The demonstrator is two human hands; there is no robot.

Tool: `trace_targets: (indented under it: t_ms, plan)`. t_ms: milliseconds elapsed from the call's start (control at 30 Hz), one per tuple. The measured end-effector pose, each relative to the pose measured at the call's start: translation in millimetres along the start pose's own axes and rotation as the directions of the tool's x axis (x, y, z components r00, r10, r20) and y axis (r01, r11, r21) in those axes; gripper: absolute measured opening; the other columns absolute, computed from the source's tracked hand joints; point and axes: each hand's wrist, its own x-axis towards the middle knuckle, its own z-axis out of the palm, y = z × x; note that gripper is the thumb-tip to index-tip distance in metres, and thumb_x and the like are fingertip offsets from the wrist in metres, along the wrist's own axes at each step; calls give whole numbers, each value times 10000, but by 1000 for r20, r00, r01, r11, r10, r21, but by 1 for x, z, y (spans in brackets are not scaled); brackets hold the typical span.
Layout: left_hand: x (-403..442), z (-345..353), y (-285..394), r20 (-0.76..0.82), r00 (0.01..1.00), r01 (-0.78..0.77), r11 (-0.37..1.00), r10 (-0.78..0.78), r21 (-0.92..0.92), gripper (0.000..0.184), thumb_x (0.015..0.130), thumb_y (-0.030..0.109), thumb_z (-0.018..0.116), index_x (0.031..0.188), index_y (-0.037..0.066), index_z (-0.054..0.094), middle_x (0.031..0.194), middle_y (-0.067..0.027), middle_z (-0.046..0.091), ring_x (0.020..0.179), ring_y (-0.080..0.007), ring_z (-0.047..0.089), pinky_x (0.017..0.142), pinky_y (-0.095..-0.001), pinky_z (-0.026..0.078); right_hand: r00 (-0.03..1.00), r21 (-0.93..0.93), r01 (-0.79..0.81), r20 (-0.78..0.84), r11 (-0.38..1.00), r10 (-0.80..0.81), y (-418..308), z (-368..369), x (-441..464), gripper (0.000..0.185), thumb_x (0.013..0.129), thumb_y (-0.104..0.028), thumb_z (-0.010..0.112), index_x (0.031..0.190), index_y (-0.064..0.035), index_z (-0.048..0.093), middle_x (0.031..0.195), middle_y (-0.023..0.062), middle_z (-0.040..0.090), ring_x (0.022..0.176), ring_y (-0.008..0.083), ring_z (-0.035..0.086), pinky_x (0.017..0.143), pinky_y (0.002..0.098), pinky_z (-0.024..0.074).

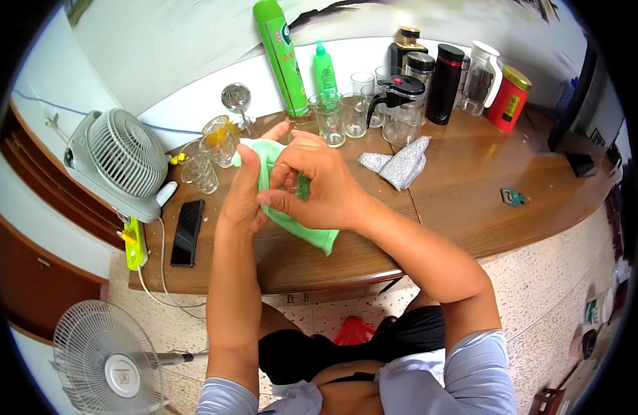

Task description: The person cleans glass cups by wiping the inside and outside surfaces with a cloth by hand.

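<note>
Clear glass tumblers [331, 124] stand on a wooden table [464, 180] beside a black-lidded glass pitcher [402, 130]; yellow shows in or behind a glass at left [220, 146]. Above the near side, the left hand [244, 190], thumb raised, is cupped around a green cloth [312, 234]. The right hand [326, 183] curls half-closed into its folds; whether it grips is unclear.

Matt cloth [317, 236], glossy wooden table [464, 200], glass tumblers [331, 126]
</note>
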Motion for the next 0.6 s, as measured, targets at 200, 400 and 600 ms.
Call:
trace_targets:
  t_ms: [200, 400, 600]
  plan:
    - [3, 2, 4, 11, 999, 35, 967, -34, -253, 890, 999, 859, 323, 1048, 69, 730, 797, -10, 677, 703, -128, 624, 595, -288, 524, 999, -20, 48, -22, 999, -48, -3, -4, 1, 434, 725, -317, 960, 710, -156, 557, 680, -17, 561, 763, 225, 605, 1058, 491, 451]
    - [12, 7, -2, -255, 949, 82, 926, -186, -369, 756, 1036, 782, 400, 1020, 90, 705, 890, -50, 706, 789, -170, 675, 707, -349, 581, 984, -113, 140, -97, 984, -151, 0, -7, 3, 537, 735, -444, 966, 746, -126, 534, 778, 13, 547, 794, 239, 582, 1025, 456, 477]
    - [10, 6, -7, -13, 974, 185, 824, -227, -536, 777, 1053, 739, 418, 1306, 33, 623, 1265, -161, 663, 1174, -294, 675, 1001, -469, 583, 994, -46, 67, -87, 997, -71, 4, -10, 7, 401, 797, -331, 923, 829, -108, 591, 843, 31, 605, 855, 260, 604, 882, 383, 474]
